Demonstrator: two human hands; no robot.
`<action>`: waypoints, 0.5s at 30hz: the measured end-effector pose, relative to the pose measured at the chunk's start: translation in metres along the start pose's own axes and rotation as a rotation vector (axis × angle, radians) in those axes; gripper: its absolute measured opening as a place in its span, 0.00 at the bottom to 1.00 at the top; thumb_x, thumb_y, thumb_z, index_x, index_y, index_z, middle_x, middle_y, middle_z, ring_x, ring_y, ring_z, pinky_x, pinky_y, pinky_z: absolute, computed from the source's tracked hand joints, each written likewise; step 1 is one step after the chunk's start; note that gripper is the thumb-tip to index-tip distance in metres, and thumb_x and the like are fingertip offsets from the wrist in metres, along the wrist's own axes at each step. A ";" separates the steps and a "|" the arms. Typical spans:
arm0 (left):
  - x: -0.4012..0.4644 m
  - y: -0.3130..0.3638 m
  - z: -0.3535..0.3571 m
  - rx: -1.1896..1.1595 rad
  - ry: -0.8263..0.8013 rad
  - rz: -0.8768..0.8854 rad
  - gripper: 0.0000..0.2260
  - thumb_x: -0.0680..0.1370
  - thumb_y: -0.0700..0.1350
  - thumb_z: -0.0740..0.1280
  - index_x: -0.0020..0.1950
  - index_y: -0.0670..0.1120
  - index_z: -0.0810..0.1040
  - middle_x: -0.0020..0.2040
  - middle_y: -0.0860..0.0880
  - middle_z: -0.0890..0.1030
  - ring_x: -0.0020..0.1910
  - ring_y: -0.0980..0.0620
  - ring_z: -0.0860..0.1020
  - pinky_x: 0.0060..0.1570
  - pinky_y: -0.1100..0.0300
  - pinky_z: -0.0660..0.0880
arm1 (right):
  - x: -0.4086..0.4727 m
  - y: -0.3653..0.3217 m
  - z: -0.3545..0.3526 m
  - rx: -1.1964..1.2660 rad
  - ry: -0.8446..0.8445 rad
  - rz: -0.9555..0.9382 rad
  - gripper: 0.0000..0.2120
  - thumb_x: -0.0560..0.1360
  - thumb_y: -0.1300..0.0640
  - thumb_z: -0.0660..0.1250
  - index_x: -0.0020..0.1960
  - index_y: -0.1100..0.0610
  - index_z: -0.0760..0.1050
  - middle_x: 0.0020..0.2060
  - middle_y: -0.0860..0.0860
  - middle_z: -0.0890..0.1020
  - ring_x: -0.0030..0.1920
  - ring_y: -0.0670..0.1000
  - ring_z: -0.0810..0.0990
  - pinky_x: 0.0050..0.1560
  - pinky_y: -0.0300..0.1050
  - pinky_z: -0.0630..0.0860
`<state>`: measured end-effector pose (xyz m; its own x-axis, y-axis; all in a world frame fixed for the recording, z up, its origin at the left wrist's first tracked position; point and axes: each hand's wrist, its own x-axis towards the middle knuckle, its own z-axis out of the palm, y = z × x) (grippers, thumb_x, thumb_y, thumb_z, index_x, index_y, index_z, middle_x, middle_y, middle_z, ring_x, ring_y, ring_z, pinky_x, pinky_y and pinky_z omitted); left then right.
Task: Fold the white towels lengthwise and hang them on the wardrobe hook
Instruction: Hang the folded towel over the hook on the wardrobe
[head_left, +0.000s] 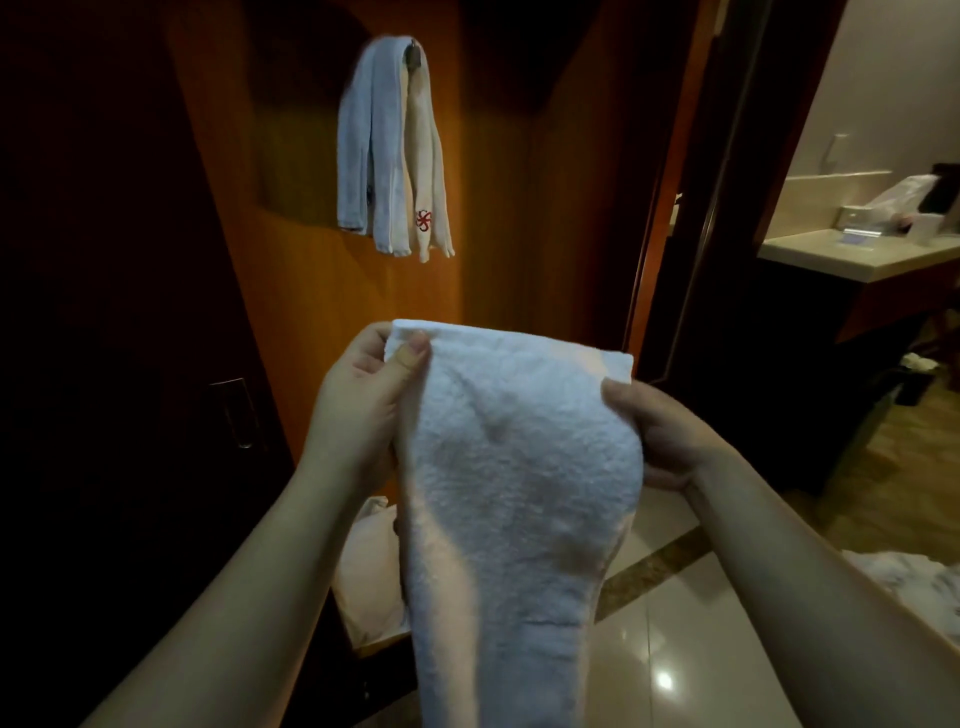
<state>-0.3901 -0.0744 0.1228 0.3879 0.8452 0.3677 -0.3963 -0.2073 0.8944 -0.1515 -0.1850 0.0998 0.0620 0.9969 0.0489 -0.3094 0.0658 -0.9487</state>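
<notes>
The white towel (511, 467) hangs in front of the person, below and well apart from the wardrobe hook (414, 52), where other towels (389, 156) already drape. It looks soft, limp and light, a thick terry that will sag wherever it is unsupported, so the top corners and folded edges are likely the best places to grip. The left hand (363, 395) pinches the upper left corner between thumb and fingers. The right hand (660, 421) holds the right edge just below the top corner, fingers curled behind the cloth. Both forearms reach forward, raised to about the same level.
</notes>
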 end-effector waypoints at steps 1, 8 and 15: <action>-0.002 -0.001 -0.002 0.002 -0.006 -0.005 0.03 0.74 0.53 0.71 0.44 0.56 0.84 0.45 0.47 0.86 0.43 0.49 0.85 0.39 0.55 0.81 | 0.000 0.002 -0.003 0.011 -0.024 0.009 0.28 0.64 0.48 0.82 0.61 0.58 0.83 0.61 0.62 0.81 0.62 0.60 0.81 0.56 0.53 0.81; -0.016 -0.010 -0.026 -0.108 -0.157 -0.024 0.10 0.70 0.53 0.77 0.49 0.52 0.85 0.46 0.47 0.87 0.43 0.50 0.86 0.39 0.59 0.81 | 0.005 0.008 0.006 0.103 -0.070 -0.119 0.23 0.72 0.49 0.77 0.62 0.60 0.81 0.58 0.62 0.83 0.60 0.59 0.82 0.59 0.54 0.78; -0.022 -0.055 -0.045 -0.003 -0.079 -0.328 0.12 0.72 0.54 0.74 0.50 0.49 0.87 0.51 0.42 0.86 0.51 0.43 0.85 0.44 0.57 0.81 | 0.025 0.043 -0.009 -0.035 0.057 0.004 0.20 0.74 0.48 0.74 0.61 0.59 0.81 0.61 0.63 0.81 0.62 0.61 0.81 0.57 0.52 0.80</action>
<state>-0.4144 -0.0596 0.0542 0.5581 0.8259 0.0795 -0.2425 0.0707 0.9676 -0.1543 -0.1576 0.0572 0.1149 0.9930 0.0281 -0.2766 0.0592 -0.9592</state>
